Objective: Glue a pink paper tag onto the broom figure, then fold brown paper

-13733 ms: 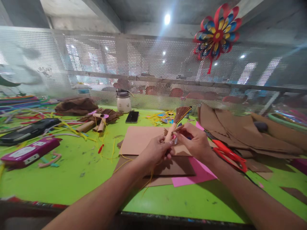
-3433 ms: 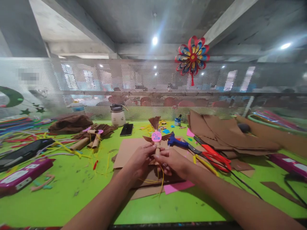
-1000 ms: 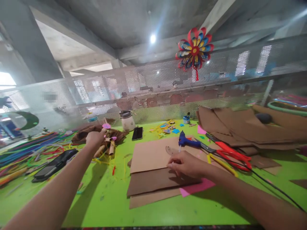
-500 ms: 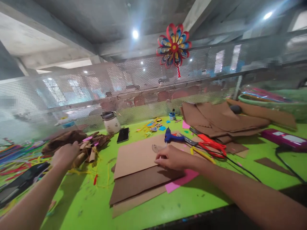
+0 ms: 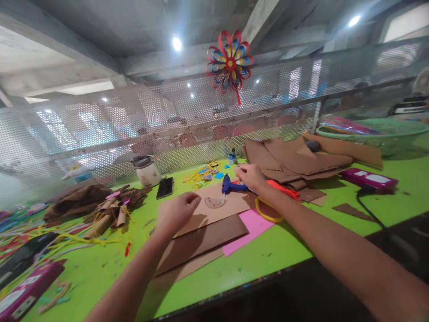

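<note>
Hands [image 5: 177,211] curled, grip unclear, near smooth tan card [image 5: 237,205], semicircular protractor [image 5: 215,203], glue gun [image 5: 237,187].

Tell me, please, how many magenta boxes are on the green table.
2: one magenta box at the picture's lower left, cut off by the frame, and another box at right. More could be hidden.

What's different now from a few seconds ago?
The paper figure both hands held went left to the pile of figures and was let go; I can't tell which one it is now. The left hand then came back right, over the paper stack. The right hand moved forward, past the glue gun. The glue gun and phone stayed put.
</note>
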`<state>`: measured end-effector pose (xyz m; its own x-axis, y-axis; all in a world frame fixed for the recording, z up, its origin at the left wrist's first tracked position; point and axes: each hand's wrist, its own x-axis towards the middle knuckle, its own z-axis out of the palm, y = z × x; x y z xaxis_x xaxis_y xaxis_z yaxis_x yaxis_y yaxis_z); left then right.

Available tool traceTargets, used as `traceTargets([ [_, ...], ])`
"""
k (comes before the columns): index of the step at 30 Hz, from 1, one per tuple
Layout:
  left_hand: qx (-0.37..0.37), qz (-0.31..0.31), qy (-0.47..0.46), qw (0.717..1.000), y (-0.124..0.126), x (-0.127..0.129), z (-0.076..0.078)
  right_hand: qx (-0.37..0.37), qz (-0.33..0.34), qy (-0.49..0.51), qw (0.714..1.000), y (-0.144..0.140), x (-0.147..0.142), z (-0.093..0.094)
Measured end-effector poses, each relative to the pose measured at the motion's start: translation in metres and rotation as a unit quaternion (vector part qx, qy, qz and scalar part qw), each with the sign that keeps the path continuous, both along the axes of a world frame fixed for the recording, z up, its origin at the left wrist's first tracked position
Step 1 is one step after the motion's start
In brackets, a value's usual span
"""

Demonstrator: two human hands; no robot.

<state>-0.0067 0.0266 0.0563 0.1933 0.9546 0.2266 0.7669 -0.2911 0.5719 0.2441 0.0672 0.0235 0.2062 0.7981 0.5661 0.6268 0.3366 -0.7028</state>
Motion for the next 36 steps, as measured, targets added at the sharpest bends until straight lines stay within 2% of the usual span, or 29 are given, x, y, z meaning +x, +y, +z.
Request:
traceTargets([
  [1, 0.012, -0.049, 0.040, 0.998, -0.004, 0.007, -0.003, 0.003, -0.008, 0.007, 1.000, 0.004, 0.006, -0.001],
  [3, 0.020, -0.092, 0.084, 0.992, -0.009, 0.014, -0.011, 0.008, -0.028, 0.021, 0.999, 0.012, 0.015, -0.002],
  [5, 0.011, -0.073, 0.116, 0.990, -0.009, 0.015, -0.024, 0.011, -0.047, 0.029, 0.998, 0.018, 0.022, -0.005],
  [8, 0.029, -0.118, 0.126, 0.985, -0.004, 0.009, -0.042, 0.009, -0.066, 0.030, 0.997, 0.024, 0.026, -0.012],
  [11, 0.043, -0.129, 0.123, 0.983, 0.002, 0.003, -0.052, 0.000, -0.065, 0.024, 0.998, 0.026, 0.022, -0.020],
  [18, 0.019, -0.121, 0.108, 0.987, 0.003, 0.002, -0.047, -0.012, -0.062, 0.011, 0.998, 0.021, 0.008, -0.028],
  [24, -0.001, -0.116, 0.089, 0.989, 0.002, 0.001, -0.038, -0.005, -0.055, -0.009, 0.998, 0.021, 0.005, -0.020],
  [29, 0.000, -0.083, 0.073, 0.994, -0.001, 0.001, -0.032, 0.000, -0.011, -0.013, 1.000, 0.010, -0.009, -0.012],
  [33, -0.022, -0.054, 0.061, 0.996, -0.005, 0.003, -0.029, -0.012, 0.025, -0.011, 1.000, 0.000, -0.019, -0.014],
  [36, -0.035, -0.061, 0.048, 0.996, -0.004, 0.004, -0.029, -0.029, 0.017, -0.011, 0.999, 0.002, -0.024, -0.011],
])
